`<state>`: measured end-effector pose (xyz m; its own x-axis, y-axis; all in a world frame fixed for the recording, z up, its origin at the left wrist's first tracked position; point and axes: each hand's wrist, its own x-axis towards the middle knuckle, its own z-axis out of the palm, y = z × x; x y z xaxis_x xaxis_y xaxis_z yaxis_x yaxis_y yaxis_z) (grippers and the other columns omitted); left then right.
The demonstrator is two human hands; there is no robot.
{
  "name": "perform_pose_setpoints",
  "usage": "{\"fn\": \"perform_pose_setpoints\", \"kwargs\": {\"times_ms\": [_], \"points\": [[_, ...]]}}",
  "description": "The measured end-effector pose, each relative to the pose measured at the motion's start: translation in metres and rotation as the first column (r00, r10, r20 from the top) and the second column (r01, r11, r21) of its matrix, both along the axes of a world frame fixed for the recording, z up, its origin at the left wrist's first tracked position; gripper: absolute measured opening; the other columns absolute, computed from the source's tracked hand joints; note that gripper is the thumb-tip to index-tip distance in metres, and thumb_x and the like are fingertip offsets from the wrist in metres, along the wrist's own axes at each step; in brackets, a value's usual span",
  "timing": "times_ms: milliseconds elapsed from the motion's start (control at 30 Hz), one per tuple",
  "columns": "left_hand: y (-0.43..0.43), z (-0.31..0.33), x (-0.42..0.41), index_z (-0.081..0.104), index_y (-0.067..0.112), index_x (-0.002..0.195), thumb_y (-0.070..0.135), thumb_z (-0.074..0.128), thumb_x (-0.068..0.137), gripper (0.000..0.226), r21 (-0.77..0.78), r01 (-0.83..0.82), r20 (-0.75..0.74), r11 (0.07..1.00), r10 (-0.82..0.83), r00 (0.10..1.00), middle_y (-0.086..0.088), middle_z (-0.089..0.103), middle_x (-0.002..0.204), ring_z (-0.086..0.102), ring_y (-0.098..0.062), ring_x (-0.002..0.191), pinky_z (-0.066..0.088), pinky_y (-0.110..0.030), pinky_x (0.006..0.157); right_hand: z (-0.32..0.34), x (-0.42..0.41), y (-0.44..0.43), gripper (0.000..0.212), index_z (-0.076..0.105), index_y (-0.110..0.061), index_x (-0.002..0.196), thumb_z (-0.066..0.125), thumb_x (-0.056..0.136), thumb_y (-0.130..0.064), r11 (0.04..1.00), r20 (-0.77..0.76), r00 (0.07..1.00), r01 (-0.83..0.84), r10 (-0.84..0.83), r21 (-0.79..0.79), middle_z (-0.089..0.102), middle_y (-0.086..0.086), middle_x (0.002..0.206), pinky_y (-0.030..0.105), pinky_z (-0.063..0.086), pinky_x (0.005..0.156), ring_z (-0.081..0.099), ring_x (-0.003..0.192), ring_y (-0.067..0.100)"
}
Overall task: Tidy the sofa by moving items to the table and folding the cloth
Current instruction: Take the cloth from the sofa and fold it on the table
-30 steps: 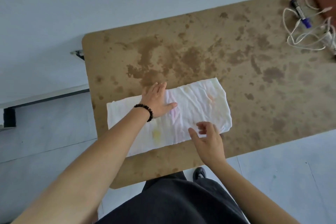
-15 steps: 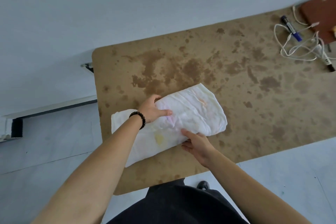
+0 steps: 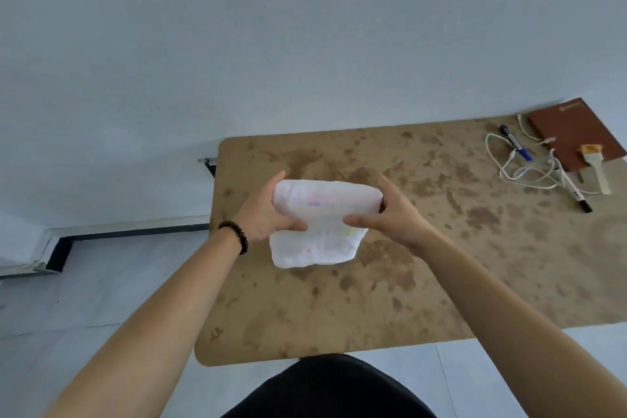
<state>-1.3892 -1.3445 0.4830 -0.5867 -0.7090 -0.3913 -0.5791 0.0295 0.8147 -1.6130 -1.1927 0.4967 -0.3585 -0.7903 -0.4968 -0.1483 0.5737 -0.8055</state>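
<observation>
A white cloth (image 3: 322,214) with faint pink and yellow stains is folded into a thick bundle and held up above the stained brown table (image 3: 339,316). My left hand (image 3: 264,214), with a dark bead bracelet at the wrist, grips its left end. My right hand (image 3: 390,210) grips its right end, thumb across the front. The lower flap of the cloth hangs down between my hands.
At the table's far right lie a brown notebook (image 3: 573,132), a blue-capped marker (image 3: 515,147), a tangled white cable (image 3: 529,173), a small brush (image 3: 595,168) and a black-tipped pen (image 3: 576,197). Pale floor surrounds the table; a dark-edged ledge (image 3: 118,231) runs left.
The cloth was spread flat on the table under my left hand. Both hands folded its right part over, gathered it and lifted it into a bundle. The camera tilted up.
</observation>
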Motion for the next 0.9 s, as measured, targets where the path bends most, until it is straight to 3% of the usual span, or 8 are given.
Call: {"fn": "perform_pose_setpoints", "kwargs": {"times_ms": [67,200,300,400,467,600,767,900], "points": [[0.022,0.000,-0.002,0.031,0.033,0.146,0.032,0.085,0.061,0.101,-0.172,0.074,0.109,0.982,-0.056,0.992,0.015,0.051,0.129,0.052,-0.010,0.116,0.045,-0.023,0.088,0.007,0.002,0.016,0.116,0.015,-0.028,0.156,0.088,0.066,-0.033,0.991,-0.212,0.968,-0.134,0.137,0.028,0.042,-0.009,0.136,0.024,0.047,0.089,0.043,0.127,0.014],[0.068,-0.005,-0.003,0.057,0.037,0.084,0.042,0.068,0.072,0.017,-0.501,0.282,0.342,0.818,-0.112,0.933,0.009,0.050,0.090,0.054,-0.019,0.086,0.043,-0.025,0.062,-0.011,0.001,0.051,0.063,0.050,-0.024,0.134,0.074,0.076,-0.032,0.953,-0.569,0.770,-0.286,0.289,0.098,0.061,0.001,0.117,0.035,0.049,0.081,0.058,0.112,0.028],[0.091,-0.008,0.005,0.072,0.024,0.094,0.039,0.079,0.074,0.026,-0.459,0.153,0.277,0.875,-0.023,0.961,0.010,0.042,0.115,0.047,-0.010,0.099,0.044,-0.026,0.085,-0.019,-0.012,0.072,0.046,0.059,-0.029,0.115,0.075,0.075,-0.046,0.956,-0.574,0.765,-0.258,0.291,0.140,0.053,0.001,0.111,0.035,0.047,0.082,0.049,0.108,0.022],[0.109,0.002,0.011,0.068,0.018,0.106,0.028,0.083,0.074,0.036,-0.168,0.008,0.096,0.986,0.009,0.995,0.010,0.055,0.119,0.053,-0.010,0.105,0.044,-0.026,0.087,-0.019,-0.024,0.084,0.039,0.058,-0.030,0.098,0.078,0.072,-0.052,0.949,-0.519,0.797,-0.297,0.308,0.106,0.054,0.001,0.106,0.035,0.047,0.082,0.050,0.103,0.020],[0.123,0.011,0.014,0.064,0.016,0.102,0.027,0.084,0.071,0.038,0.020,-0.075,-0.052,0.997,0.076,0.996,0.004,0.066,0.100,0.062,-0.015,0.091,0.047,-0.027,0.077,-0.013,-0.027,0.093,0.038,0.063,-0.029,0.099,0.080,0.072,-0.050,0.956,-0.328,0.903,-0.293,0.276,-0.005,0.067,-0.003,0.102,0.033,0.052,0.079,0.062,0.096,0.017],[0.146,0.019,0.021,0.060,0.020,0.123,0.044,0.083,0.066,0.067,0.358,-0.300,-0.247,0.884,0.400,0.883,0.001,0.072,0.114,0.069,-0.017,0.103,0.054,-0.037,0.091,-0.002,-0.019,0.104,0.043,0.067,-0.026,0.118,0.072,0.084,-0.051,0.975,0.175,0.973,-0.115,0.148,-0.188,0.075,-0.005,0.110,0.033,0.056,0.087,0.071,0.103,0.015],[0.173,0.005,0.012,0.053,0.026,0.126,0.047,0.066,0.087,0.046,0.311,-0.490,-0.167,0.815,0.554,0.816,0.005,0.067,0.115,0.067,-0.012,0.098,0.055,-0.027,0.076,-0.027,0.006,0.097,0.055,0.069,-0.019,0.108,0.052,0.089,-0.067,0.995,0.110,0.993,-0.019,0.030,-0.096,0.074,-0.001,0.102,0.030,0.055,0.077,0.071,0.098,0.019],[0.166,-0.027,0.003,0.044,0.020,0.136,0.063,0.065,0.079,0.074,0.197,-0.639,-0.001,0.744,0.652,0.758,0.001,0.059,0.127,0.061,-0.015,0.103,0.051,-0.035,0.089,-0.059,0.010,0.082,0.075,0.050,-0.016,0.139,0.043,0.089,-0.071,0.996,0.038,0.998,0.048,-0.051,0.076,0.056,0.000,0.133,0.041,0.045,0.104,0.054,0.126,0.025]]}}
